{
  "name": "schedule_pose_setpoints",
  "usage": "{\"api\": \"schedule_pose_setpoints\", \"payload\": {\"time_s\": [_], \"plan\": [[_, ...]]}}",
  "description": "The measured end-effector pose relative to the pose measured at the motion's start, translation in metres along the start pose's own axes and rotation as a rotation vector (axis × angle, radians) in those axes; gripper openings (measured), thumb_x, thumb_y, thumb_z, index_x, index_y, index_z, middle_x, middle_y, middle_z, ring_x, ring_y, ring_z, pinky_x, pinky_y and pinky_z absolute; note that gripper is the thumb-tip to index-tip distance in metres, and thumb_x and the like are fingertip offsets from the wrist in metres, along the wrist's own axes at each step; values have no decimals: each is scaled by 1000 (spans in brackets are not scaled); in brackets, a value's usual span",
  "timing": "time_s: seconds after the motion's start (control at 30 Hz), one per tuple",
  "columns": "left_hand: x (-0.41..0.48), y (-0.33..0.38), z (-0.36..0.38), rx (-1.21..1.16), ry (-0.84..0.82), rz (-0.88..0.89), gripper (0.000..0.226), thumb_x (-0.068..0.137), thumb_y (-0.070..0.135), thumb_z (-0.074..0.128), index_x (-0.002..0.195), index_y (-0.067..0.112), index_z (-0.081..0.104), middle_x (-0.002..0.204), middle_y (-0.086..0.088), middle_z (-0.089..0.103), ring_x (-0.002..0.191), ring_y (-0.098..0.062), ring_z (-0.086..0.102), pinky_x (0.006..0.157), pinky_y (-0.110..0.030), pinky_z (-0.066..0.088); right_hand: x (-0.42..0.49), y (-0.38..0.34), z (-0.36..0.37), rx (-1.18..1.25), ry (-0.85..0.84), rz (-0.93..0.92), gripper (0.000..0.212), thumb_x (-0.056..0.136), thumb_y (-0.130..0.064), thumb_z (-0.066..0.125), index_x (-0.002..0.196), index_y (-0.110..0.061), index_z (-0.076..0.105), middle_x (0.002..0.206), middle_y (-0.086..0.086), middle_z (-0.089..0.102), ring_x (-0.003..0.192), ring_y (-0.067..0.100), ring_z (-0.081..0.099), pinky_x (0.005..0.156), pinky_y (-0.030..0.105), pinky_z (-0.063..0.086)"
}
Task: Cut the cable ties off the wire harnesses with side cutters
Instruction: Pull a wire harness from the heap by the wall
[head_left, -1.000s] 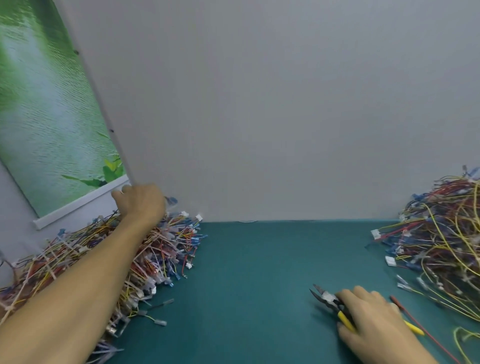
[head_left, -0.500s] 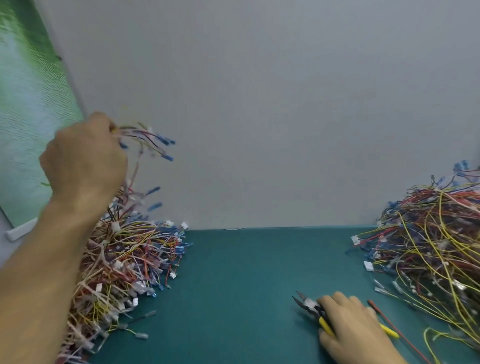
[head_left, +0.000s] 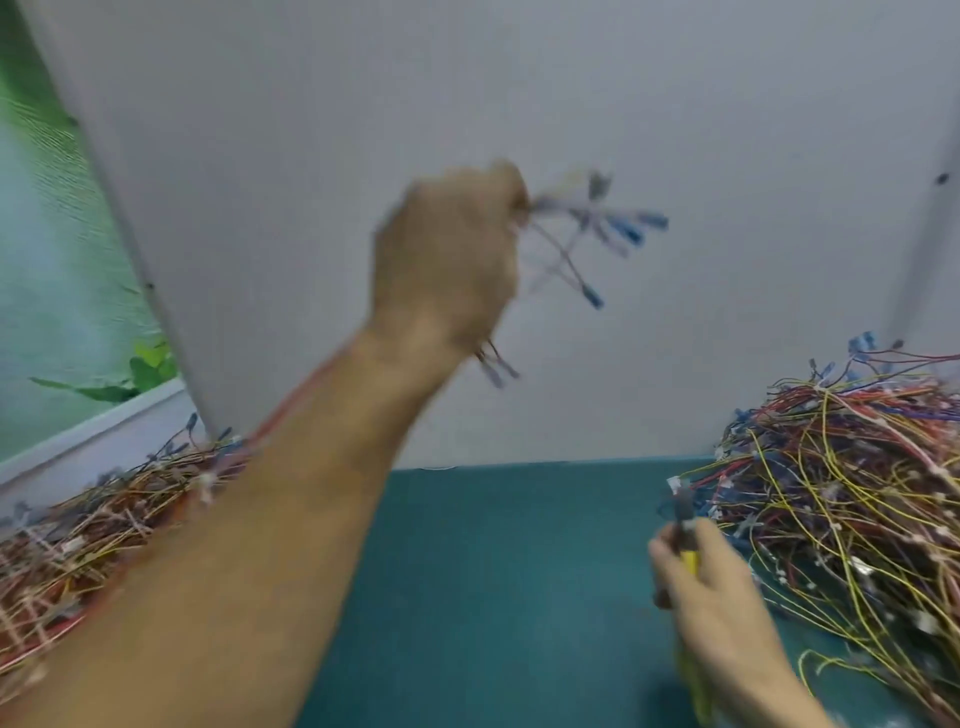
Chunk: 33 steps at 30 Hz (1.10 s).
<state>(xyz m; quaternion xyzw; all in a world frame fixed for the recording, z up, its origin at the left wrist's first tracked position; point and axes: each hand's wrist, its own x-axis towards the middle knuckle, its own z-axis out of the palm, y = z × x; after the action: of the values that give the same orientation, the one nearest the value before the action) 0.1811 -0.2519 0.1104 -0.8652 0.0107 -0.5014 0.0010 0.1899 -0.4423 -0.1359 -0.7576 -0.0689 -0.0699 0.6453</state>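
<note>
My left hand (head_left: 447, 260) is raised in front of the grey wall and grips a small wire harness (head_left: 592, 228) whose blue-tipped wires fan out to the right, blurred by motion. My right hand (head_left: 711, 603) is low at the right, lifted off the teal table (head_left: 493, 571), and grips yellow-handled side cutters (head_left: 687, 540) with the jaws pointing up. No cable tie can be made out on the held harness.
A pile of bundled harnesses (head_left: 88, 525) lies at the left behind my forearm. A large tangle of loose coloured wires (head_left: 852, 499) fills the right side, close to my right hand. A green poster (head_left: 52, 260) hangs at the left.
My left hand pulled a harness out of the left pile and swung it up and to the right. My right hand picked the side cutters up off the table.
</note>
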Motion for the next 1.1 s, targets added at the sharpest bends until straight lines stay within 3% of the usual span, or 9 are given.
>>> {"api": "schedule_pose_setpoints", "payload": {"time_s": [0.1, 0.2, 0.37, 0.57, 0.83, 0.93, 1.0, 1.07, 1.1], "plan": [[-72, 43, 42, -153, -266, -55, 19, 94, 26, 50, 102, 20, 65, 98, -7, 68, 92, -33, 61, 71, -39, 50, 1, -24, -6, 638, -41, 90, 19, 85, -25, 63, 82, -10, 53, 56, -3, 43, 46, 14, 40, 46, 30, 39], [-117, 56, 72, -256, -382, -104, 18, 92, 26, 51, 99, 19, 66, 94, -7, 69, 92, -32, 61, 70, -37, 49, 0, -40, -5, 821, -126, 155, 33, 77, -34, 63, 93, -6, 63, 69, 4, 62, 47, 15, 49, 45, 27, 45], [-178, 84, 76, -310, -463, -28, 21, 91, 24, 48, 93, 18, 68, 90, -4, 64, 90, -28, 54, 76, -39, 37, 3, -39, -8, 776, -113, 315, 23, 76, -28, 66, 90, -11, 61, 68, 4, 58, 55, 17, 47, 49, 29, 39], [-195, 78, 75, -239, -370, -41, 11, 77, 23, 61, 78, 24, 72, 73, 6, 64, 74, -20, 55, 71, -32, 42, 2, -26, -3, 648, -225, 451, 7, 90, -16, 61, 88, -12, 55, 58, 2, 55, 45, 15, 48, 41, 27, 36], [-222, 69, 33, -392, -367, 16, 27, 77, 30, 65, 103, 25, 68, 99, 10, 64, 101, -15, 54, 102, -33, 34, 1, -27, 2, 735, -166, 469, 22, 86, -2, 63, 79, -18, 50, 59, 0, 57, 50, 14, 58, 47, 28, 47], [-258, 73, -5, -668, -546, -278, 29, 69, 51, 67, 93, 36, 69, 91, 19, 60, 89, 3, 54, 84, -13, 39, 7, -34, -6, 843, -67, 421, 26, 89, 1, 58, 76, -18, 46, 66, 2, 49, 47, 12, 56, 42, 23, 47], [-282, 50, -31, -1151, -785, -618, 8, 78, 46, 69, 84, 44, 73, 89, 20, 68, 81, 6, 63, 77, -6, 42, 12, -39, -17, 925, -14, 400, 26, 92, -1, 55, 76, -18, 44, 69, 4, 49, 46, 11, 57, 42, 20, 47], [-294, 36, -58, -1539, -691, -1277, 27, 97, 20, 49, 110, 21, 73, 121, -4, 62, 88, 10, 61, 79, -8, 43, 16, -42, -26, 944, 28, 381, 25, 93, -4, 54, 76, -19, 43, 71, 4, 50, 47, 10, 58, 44, 19, 49], [-297, 33, -56, -1538, -640, -1451, 40, 100, 23, 36, 130, 8, 58, 131, -10, 49, 90, 12, 54, 81, -11, 42, 16, -43, -29, 945, 43, 371, 25, 94, -5, 55, 77, -19, 43, 72, 4, 51, 48, 10, 58, 45, 19, 49]]}}
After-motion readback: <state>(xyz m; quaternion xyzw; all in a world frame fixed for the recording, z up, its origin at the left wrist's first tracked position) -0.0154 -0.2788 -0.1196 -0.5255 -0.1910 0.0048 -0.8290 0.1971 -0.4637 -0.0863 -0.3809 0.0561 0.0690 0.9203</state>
